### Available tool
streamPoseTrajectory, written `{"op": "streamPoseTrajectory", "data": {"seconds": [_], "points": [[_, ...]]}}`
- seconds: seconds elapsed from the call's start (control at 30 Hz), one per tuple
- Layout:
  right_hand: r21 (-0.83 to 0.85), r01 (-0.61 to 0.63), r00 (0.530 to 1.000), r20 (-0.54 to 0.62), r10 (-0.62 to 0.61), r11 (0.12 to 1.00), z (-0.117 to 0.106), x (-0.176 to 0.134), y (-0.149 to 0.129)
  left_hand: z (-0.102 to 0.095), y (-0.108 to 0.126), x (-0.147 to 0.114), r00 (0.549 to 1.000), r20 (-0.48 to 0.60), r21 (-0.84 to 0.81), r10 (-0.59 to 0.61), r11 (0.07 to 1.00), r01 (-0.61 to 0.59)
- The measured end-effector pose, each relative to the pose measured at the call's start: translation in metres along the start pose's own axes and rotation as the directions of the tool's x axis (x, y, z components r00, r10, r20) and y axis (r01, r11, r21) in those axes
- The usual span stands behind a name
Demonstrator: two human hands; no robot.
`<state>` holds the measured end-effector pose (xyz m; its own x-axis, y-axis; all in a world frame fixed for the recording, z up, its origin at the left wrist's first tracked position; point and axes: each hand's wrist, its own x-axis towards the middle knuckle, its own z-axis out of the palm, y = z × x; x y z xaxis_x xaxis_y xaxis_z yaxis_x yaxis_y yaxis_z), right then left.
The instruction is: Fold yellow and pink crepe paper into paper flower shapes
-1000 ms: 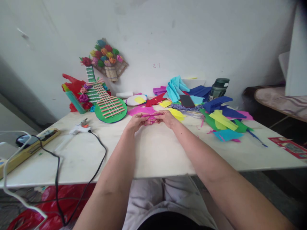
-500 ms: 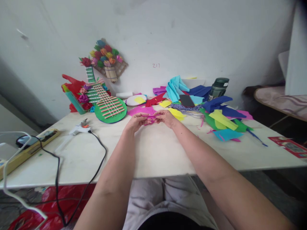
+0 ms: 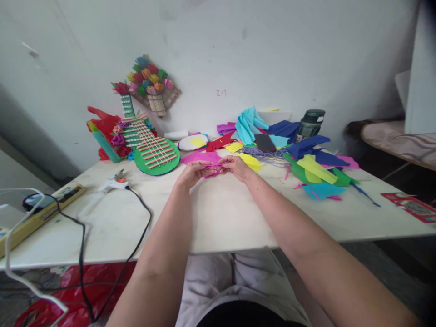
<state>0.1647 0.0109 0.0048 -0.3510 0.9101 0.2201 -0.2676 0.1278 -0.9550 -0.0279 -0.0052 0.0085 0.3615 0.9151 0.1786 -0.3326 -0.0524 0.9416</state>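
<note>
Between my two hands a narrow strip of pink paper [image 3: 215,165] is stretched, its ends pinched at the fingertips. My left hand [image 3: 195,173] closes on its left end, thumb on top. On the right end, my right hand [image 3: 235,167] has thumb and fingers pressed together. Just behind the strip lies a larger pink sheet [image 3: 197,157] on the table, partly covered by my hands. Yellow paper [image 3: 251,162] sits beside my right hand. How the strip is folded is too small to make out.
A green paper guitar [image 3: 156,156] stands at the back left, near a glue gun [image 3: 115,182] with a black cord. A power strip [image 3: 64,195] lies at the left edge. Coloured paper, a phone [image 3: 265,143] and a dark bottle [image 3: 311,123] are at the back right.
Both hands stay almost where they were, still pinching the pink paper. Only small finger movements show, and the whole view has shifted very slightly.
</note>
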Motion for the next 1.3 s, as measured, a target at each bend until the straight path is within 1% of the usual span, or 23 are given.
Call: {"op": "streamPoseTrajectory", "data": {"seconds": [0.27,0.43,0.6,0.83,1.03,1.2,1.3], "points": [[-0.011,0.011,1.0,0.016,-0.011,1.0,-0.001,-0.001,-0.001,0.002,0.001,0.0,1.0,-0.011,0.022,0.015,1.0,-0.015],[0.008,0.045,0.997,0.061,-0.046,0.999,-0.001,-0.003,-0.004,0.002,0.001,0.0,1.0,-0.029,0.06,0.009,0.998,-0.007],[-0.095,0.019,1.0,-0.006,-0.02,0.995,-0.002,0.002,0.002,0.005,0.003,-0.002,0.999,-0.016,0.073,-0.036,0.997,0.038],[-0.136,0.041,0.999,-0.022,-0.045,0.99,-0.003,0.006,0.009,0.003,0.005,-0.003,0.999,-0.028,0.092,-0.04,0.995,0.043],[-0.156,0.04,0.998,-0.038,-0.046,0.987,-0.005,0.007,0.009,0.002,0.006,-0.002,0.993,-0.101,0.111,-0.059,0.991,0.07],[-0.16,0.049,0.997,-0.05,-0.058,0.986,-0.008,0.008,0.01,-0.005,0.005,0.0,0.984,-0.177,0.098,-0.029,0.994,0.047],[-0.163,0.044,0.997,-0.048,-0.052,0.986,-0.008,0.008,0.01,-0.004,0.005,0.001,0.977,-0.201,0.078,-0.077,0.992,0.094]]}}
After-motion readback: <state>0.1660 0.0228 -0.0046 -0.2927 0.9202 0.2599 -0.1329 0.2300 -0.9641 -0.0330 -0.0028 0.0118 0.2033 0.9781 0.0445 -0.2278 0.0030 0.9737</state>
